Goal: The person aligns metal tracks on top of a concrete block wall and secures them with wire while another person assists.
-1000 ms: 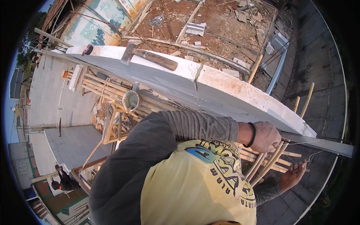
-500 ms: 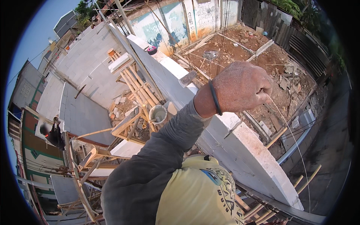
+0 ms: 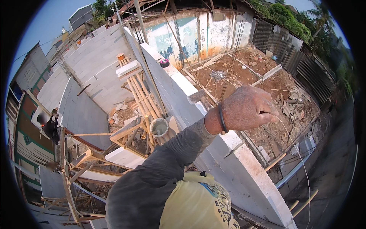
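Bucket (image 3: 160, 135) holds grey material; left fingers (image 3: 271, 116) pinch thin string (image 3: 292, 139).

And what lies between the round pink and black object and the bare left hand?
In the head view, a grey-headed hammer lies there on the white wall top.

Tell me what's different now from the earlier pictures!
The left hand moved from the wall's end toward the hammer, its fingers still pinching the string. The right hand went out of view. The view turned too. The hammer, pink roll and bucket stayed put.
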`<move>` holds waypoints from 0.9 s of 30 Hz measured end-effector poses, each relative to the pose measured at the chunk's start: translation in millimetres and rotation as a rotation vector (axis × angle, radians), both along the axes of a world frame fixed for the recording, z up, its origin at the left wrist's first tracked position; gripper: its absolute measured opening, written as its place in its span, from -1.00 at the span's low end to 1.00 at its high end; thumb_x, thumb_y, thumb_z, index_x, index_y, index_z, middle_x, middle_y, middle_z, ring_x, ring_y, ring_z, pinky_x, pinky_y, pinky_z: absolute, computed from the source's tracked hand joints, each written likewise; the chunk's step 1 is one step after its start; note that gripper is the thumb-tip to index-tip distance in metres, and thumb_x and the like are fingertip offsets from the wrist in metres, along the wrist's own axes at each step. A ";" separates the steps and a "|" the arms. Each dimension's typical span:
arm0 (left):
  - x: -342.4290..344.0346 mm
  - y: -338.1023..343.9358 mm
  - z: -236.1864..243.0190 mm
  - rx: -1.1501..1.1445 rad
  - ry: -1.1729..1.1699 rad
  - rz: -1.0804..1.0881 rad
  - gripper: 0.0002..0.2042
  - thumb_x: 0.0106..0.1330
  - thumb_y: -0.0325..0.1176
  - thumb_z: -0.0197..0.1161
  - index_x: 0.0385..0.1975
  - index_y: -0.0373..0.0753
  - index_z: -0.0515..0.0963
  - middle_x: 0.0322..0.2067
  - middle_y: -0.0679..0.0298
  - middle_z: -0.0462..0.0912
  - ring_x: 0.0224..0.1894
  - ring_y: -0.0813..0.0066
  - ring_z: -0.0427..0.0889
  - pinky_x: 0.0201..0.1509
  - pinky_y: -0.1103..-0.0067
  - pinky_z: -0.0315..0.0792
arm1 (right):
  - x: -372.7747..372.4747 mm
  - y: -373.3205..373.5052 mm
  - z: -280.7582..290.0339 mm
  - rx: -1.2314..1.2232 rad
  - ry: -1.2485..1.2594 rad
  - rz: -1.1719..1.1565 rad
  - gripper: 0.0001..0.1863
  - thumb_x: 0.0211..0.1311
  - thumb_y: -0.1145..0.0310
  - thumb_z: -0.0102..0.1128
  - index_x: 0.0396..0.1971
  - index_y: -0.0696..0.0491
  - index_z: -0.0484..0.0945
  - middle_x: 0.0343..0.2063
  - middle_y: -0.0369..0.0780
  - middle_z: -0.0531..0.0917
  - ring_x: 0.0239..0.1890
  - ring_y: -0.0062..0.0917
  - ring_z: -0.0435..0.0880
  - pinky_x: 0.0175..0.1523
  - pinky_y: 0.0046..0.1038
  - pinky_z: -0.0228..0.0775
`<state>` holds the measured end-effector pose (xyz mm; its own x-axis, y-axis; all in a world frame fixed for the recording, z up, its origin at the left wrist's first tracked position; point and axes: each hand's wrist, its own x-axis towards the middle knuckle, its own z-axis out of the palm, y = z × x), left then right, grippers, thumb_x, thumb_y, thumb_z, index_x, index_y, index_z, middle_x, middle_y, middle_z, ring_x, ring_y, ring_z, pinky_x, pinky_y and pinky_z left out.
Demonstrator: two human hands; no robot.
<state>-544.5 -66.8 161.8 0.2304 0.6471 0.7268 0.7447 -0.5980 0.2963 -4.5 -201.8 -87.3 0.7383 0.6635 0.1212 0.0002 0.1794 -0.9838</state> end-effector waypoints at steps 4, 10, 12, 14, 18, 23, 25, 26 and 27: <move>24.0 24.1 -18.7 -0.046 0.111 -0.124 -0.84 0.13 -0.25 0.30 -0.42 -0.17 0.70 -0.47 0.17 0.65 -0.33 0.17 0.64 -0.23 0.33 0.50 | -62.3 -4.5 55.2 -0.033 0.122 -0.090 -0.58 0.33 0.18 -0.03 0.05 0.13 0.48 -0.03 -0.08 0.57 -0.06 -0.23 0.55 0.02 -0.14 0.42; 113.8 52.8 -38.1 -0.382 0.281 -0.338 -0.83 0.11 -0.26 0.24 -0.42 -0.20 0.63 -0.44 0.10 0.65 -0.30 0.08 0.64 -0.15 0.27 0.48 | -23.9 -5.0 17.7 0.069 -0.122 -0.186 -0.62 0.36 0.19 -0.06 -0.02 0.13 0.53 -0.03 -0.14 0.58 -0.04 -0.36 0.55 -0.04 -0.31 0.44; 135.2 65.6 -44.0 -0.499 0.318 -0.453 -0.78 0.09 -0.24 0.27 -0.35 -0.23 0.62 -0.46 0.09 0.65 -0.29 0.11 0.65 -0.14 0.28 0.48 | -17.5 -5.7 28.3 0.130 0.009 -0.142 -0.66 0.38 0.26 -0.05 0.00 0.13 0.53 -0.35 -0.29 0.49 -0.37 -0.62 0.43 -0.33 -0.57 0.29; 153.7 65.1 -37.3 -0.748 0.345 -0.541 -0.72 0.11 -0.18 0.30 -0.32 -0.27 0.61 -0.53 0.12 0.62 -0.40 0.22 0.65 -0.27 0.34 0.47 | -18.5 -1.6 36.5 0.156 0.136 -0.128 -0.68 0.37 0.27 -0.02 -0.02 0.12 0.54 -0.40 -0.34 0.48 -0.43 -0.69 0.41 -0.39 -0.63 0.25; 166.8 93.0 -55.0 -0.954 0.228 -0.619 -0.67 0.15 -0.23 0.37 -0.22 -0.36 0.58 -0.69 0.46 0.35 -0.58 0.70 0.36 -0.45 0.64 0.29 | -20.2 6.2 56.6 0.177 0.229 -0.181 -0.72 0.35 0.28 0.04 -0.06 0.09 0.56 -0.49 -0.42 0.46 -0.56 -0.82 0.37 -0.53 -0.75 0.18; 186.6 122.1 -82.6 -1.068 0.349 -0.569 -0.77 0.16 -0.30 0.38 -0.40 -0.38 0.63 -0.55 0.36 0.60 -0.50 0.71 0.50 -0.41 0.66 0.38 | 13.8 -32.1 64.8 0.168 0.181 -0.337 -0.73 0.34 0.28 0.06 -0.10 0.09 0.56 -0.51 -0.45 0.45 -0.59 -0.85 0.37 -0.55 -0.77 0.19; 187.0 139.2 -97.4 -1.066 0.487 -0.603 -0.78 0.16 -0.31 0.38 -0.41 -0.38 0.63 -0.56 0.36 0.60 -0.51 0.70 0.49 -0.41 0.66 0.38 | 16.7 -45.8 68.8 0.146 0.138 -0.368 -0.73 0.34 0.27 0.03 -0.12 0.10 0.57 -0.52 -0.44 0.45 -0.59 -0.84 0.38 -0.54 -0.76 0.22; 183.5 146.0 -103.4 -1.067 0.545 -0.607 -0.79 0.16 -0.31 0.38 -0.41 -0.38 0.63 -0.57 0.37 0.60 -0.52 0.70 0.49 -0.41 0.66 0.39 | 13.2 -49.5 71.1 0.144 0.119 -0.364 -0.73 0.34 0.27 0.03 -0.13 0.10 0.57 -0.52 -0.44 0.45 -0.59 -0.84 0.38 -0.54 -0.75 0.23; 181.5 151.3 -109.0 -1.144 0.563 -0.627 -0.75 0.14 -0.29 0.40 -0.35 -0.38 0.63 -0.51 0.35 0.61 -0.48 0.69 0.49 -0.40 0.67 0.38 | 11.0 -52.1 75.3 0.142 0.093 -0.359 -0.73 0.33 0.26 0.03 -0.14 0.11 0.57 -0.52 -0.43 0.45 -0.59 -0.84 0.38 -0.54 -0.75 0.24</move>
